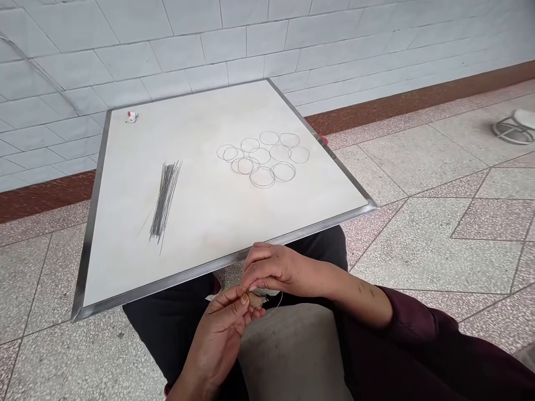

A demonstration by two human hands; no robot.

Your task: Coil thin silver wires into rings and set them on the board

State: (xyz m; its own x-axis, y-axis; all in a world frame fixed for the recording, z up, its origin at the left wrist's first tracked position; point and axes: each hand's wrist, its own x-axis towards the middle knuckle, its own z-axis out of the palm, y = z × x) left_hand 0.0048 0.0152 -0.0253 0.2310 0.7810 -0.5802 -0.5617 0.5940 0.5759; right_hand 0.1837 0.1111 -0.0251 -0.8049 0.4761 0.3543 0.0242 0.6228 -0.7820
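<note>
Over my lap, just off the table's near edge, my two hands meet at the fingertips. A thin wire point(279, 303) curves out from between them in a partial loop; its ends are hidden by the fingers. My left hand point(223, 328), palm partly up, pinches the wire between thumb and fingers. From the right, my right hand point(278, 270) reaches across with bent fingers closed on the same spot. On the white table point(200, 217), several wire rings point(262, 177) lie overlapping at the right. A bundle of straight dark wires point(165, 200) lies at the left.
A small white and red object point(132, 117) sits at the table's far left corner. The tabletop has a metal edge point(167, 288). Behind it stands a tiled wall point(217, 44). A stool point(516, 127) is on the floor at the far right.
</note>
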